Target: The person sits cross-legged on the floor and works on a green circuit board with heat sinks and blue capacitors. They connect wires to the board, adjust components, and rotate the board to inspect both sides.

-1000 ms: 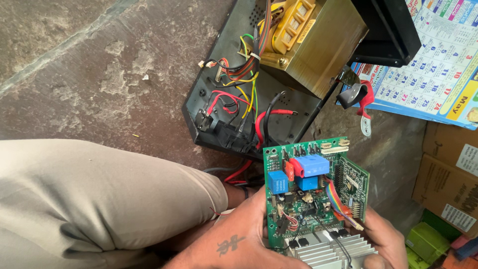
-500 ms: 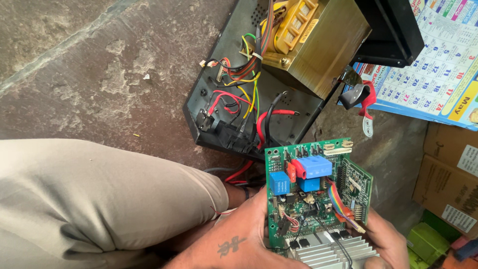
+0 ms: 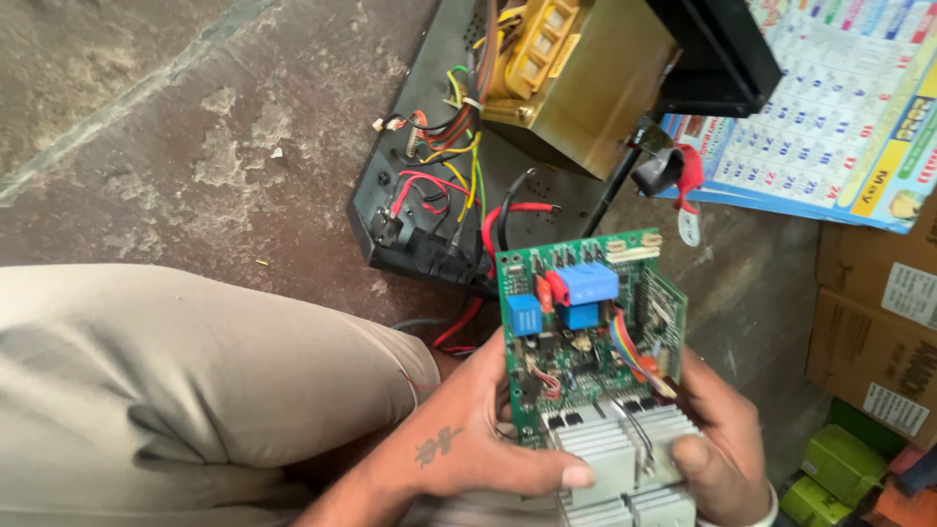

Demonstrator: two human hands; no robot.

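I see my left hand (image 3: 459, 444) and right hand (image 3: 717, 449) clamped on the circuit board's (image 3: 586, 332) side edges, near right, just clear of the black case (image 3: 429, 185); open floor (image 3: 176, 146) lies far left.

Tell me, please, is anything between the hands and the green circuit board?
Nothing visible: the left hand and right hand both grip the green circuit board directly at its finned heat sink.

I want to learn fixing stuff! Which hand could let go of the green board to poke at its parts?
Probably the right hand. The left hand wraps the circuit board from its side and grips the heat sink with its thumb; the right hand only steadies the other edge.
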